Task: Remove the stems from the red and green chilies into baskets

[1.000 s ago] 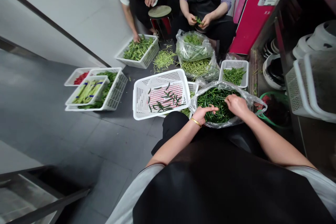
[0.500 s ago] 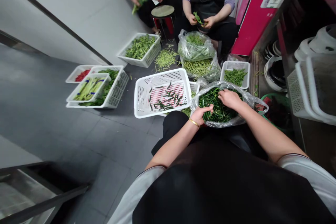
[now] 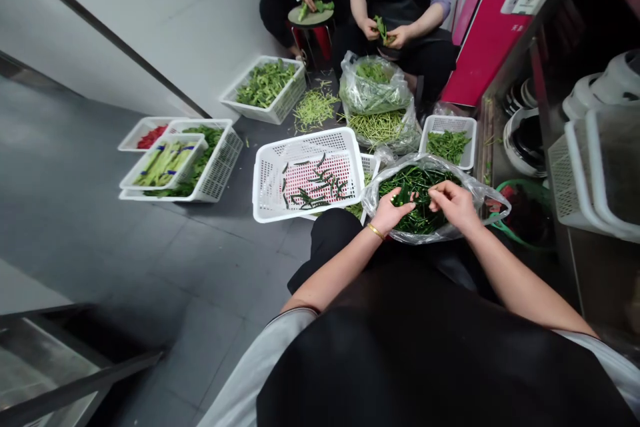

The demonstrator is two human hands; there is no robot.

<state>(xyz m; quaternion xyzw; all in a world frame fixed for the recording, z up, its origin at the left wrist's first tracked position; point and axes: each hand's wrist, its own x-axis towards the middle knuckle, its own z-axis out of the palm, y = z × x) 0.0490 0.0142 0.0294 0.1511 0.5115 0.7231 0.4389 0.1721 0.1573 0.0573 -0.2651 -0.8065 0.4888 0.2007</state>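
A clear plastic bag (image 3: 475, 180) full of thin dark green chilies (image 3: 417, 177) lies open in front of me. My left hand (image 3: 391, 213), with a gold bangle at the wrist, is curled around a few green chilies over the left side of the heap. Close to it, over the right side, my right hand (image 3: 454, 205) is closed with thumb and forefinger pinched. What that pinch holds, if anything, is too small to make out. Left of the bag, a white perforated basket (image 3: 270, 208) has several green chilies scattered on its bottom.
White baskets of leafy greens (image 3: 267, 83) and bundled stalks (image 3: 164, 163) stand on the floor. Bagged greens (image 3: 375, 90) lie ahead. One co-worker handles greens over a stool (image 3: 311, 19); another holds a leafy stem (image 3: 381, 30). Shelving (image 3: 575, 227) runs along the right.
My right hand has lifted back from the heap, and now pinches. My left hand has moved slightly and now holds chilies. One co-worker brought greens down to the stool.
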